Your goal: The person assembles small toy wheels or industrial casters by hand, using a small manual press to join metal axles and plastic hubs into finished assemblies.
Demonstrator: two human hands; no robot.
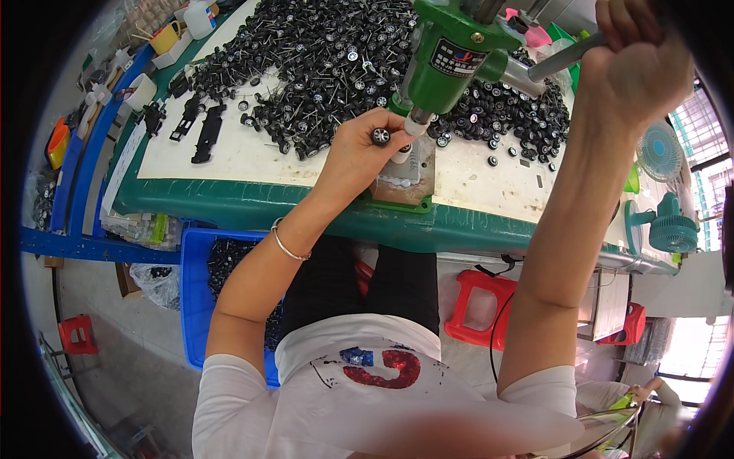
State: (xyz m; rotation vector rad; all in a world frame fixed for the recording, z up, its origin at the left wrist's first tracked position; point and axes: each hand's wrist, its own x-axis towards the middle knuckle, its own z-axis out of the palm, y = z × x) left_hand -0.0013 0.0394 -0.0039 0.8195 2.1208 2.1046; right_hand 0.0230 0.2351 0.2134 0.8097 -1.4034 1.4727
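Observation:
My left hand is closed in a pinch under the ram of a green arbor press. A small black toy wheel with a silvery hub shows between its fingers. Beside the fingertips, a white round piece stands on the press's base plate, directly below the ram; what the fingertips pinch there is partly hidden. My right hand is raised at the upper right and wrapped around the press's metal lever.
A large heap of black toy wheels with axles covers the table behind the press. Several black toy chassis lie at left. Below the table's green edge stands a blue bin of black parts. A red stool and green fans are at right.

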